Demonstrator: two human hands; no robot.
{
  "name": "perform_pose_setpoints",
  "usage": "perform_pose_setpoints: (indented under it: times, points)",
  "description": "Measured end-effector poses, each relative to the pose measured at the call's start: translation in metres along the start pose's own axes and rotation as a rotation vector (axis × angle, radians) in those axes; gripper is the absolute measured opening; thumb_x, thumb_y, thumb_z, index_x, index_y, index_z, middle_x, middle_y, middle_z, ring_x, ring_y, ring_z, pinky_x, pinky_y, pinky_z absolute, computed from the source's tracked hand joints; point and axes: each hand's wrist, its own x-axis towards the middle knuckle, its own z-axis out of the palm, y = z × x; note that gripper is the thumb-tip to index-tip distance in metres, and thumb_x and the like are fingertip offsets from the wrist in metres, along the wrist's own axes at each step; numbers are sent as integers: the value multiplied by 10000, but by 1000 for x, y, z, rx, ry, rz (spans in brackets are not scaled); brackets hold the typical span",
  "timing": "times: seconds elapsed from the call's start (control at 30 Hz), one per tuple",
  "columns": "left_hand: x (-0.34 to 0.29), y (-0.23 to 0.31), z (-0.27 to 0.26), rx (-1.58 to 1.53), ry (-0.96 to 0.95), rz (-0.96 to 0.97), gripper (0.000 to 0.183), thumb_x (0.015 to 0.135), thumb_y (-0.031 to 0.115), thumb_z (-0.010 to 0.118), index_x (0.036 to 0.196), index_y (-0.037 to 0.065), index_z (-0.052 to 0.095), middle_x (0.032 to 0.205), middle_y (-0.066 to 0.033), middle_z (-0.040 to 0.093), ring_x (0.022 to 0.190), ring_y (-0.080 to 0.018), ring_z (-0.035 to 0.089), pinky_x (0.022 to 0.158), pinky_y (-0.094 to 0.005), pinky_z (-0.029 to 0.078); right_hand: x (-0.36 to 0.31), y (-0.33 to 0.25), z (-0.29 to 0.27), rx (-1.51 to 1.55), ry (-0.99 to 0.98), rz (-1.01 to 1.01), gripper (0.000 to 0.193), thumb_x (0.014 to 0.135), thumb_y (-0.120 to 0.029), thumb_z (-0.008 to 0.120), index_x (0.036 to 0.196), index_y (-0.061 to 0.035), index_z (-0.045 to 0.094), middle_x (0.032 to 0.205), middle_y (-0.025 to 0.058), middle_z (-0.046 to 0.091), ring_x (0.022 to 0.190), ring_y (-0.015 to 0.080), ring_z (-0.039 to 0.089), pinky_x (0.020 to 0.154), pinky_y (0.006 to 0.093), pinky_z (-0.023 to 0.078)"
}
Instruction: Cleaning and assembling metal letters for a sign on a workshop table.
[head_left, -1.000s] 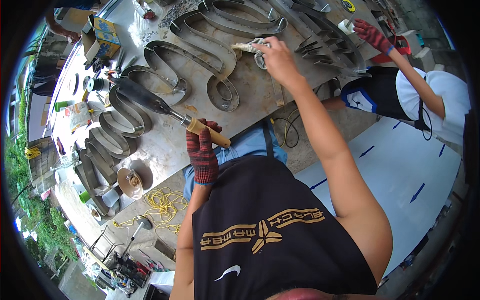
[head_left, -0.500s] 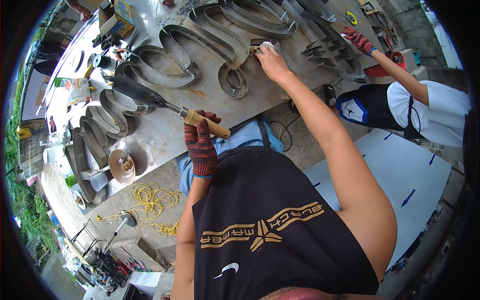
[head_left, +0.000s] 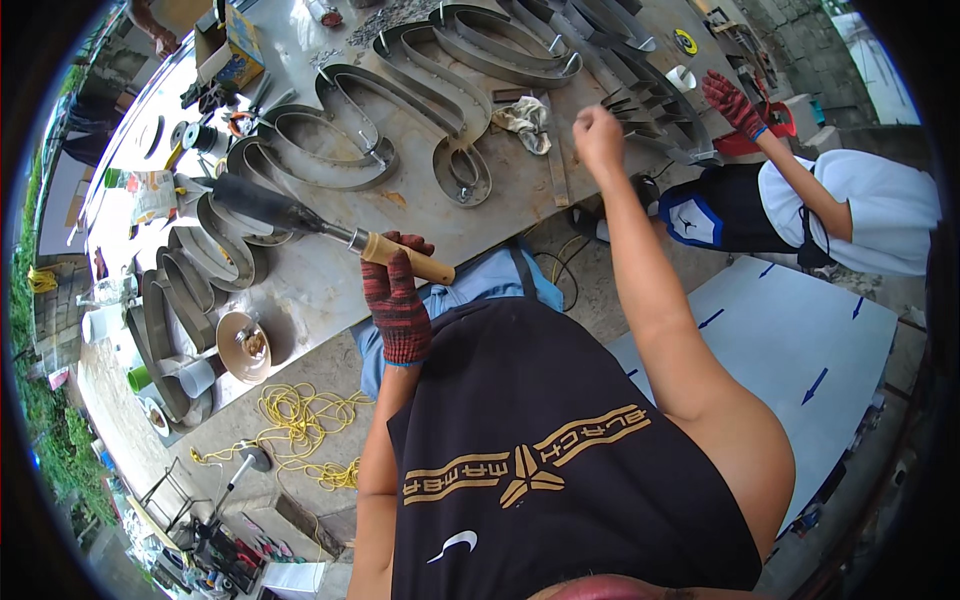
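My left hand (head_left: 396,310), in a red-and-black knit glove, is closed round the wooden handle of a large soldering iron (head_left: 270,205). The iron's dark barrel points up and left above the table, over the curved metal letter frames (head_left: 240,262). My bare right hand (head_left: 600,140) hovers over the table's right part with its fingers curled in; nothing shows sticking out of them. Just left of it a crumpled whitish cloth (head_left: 525,122) lies beside a flat metal strip (head_left: 556,165). Another row of joined metal frames (head_left: 385,95) stretches across the middle of the table.
A bowl (head_left: 243,347) with brownish lumps stands near the front left edge, by white cups (head_left: 196,377). Yellow cord (head_left: 300,410) lies coiled on the floor. At right, a co-worker's gloved hand (head_left: 735,105) is beside spiky metal frames (head_left: 665,110). An open box (head_left: 228,50) stands at far left.
My right hand has let go of the cloth and moved right; the cloth now lies on the table. My left hand still holds the soldering iron, almost unmoved. The co-worker's gloved hand has shifted slightly.
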Motion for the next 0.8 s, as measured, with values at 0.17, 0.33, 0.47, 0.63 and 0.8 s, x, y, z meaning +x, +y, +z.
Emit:
perform_pose_setpoints:
  times: [0.17,0.33,0.47,0.63,0.8]
  points:
    - [3,-1,3,13,-1,-5,322,1035,256,532,1235,8,489,1037,-125,642,958,-233,647,914,-392,504,-63,8,29,-126,-142,240,511,734,-315,847,1078,-19,610,1014,183,678,1014,359,642,874,449,512]
    - [-3,1,3,17,-24,-36,324,1033,250,536,1239,5,484,1040,-128,642,958,-238,648,916,-395,507,-67,8,36,-70,-149,376,453,765,-224,824,1107,-16,611,1080,212,681,1019,383,653,889,455,522]
    - [-4,2,4,-6,-23,-29,315,1032,237,534,1240,5,482,1046,-130,640,965,-240,646,916,-397,510,-62,11,27,232,-211,408,358,790,-166,760,1057,44,647,967,237,707,928,384,686,824,442,532]
    - [-6,4,0,-8,-23,-10,310,1035,233,528,1244,7,484,1049,-131,641,960,-239,648,913,-395,513,-86,8,7,382,-113,408,338,819,-184,727,1042,57,647,933,232,705,886,356,692,790,420,522]
    - [-9,2,-5,-18,-48,-5,299,1034,233,530,1231,11,491,1043,-131,645,957,-236,650,898,-397,520,-109,3,-27,291,40,273,313,866,-186,690,1043,66,632,887,214,695,830,340,678,769,415,512]
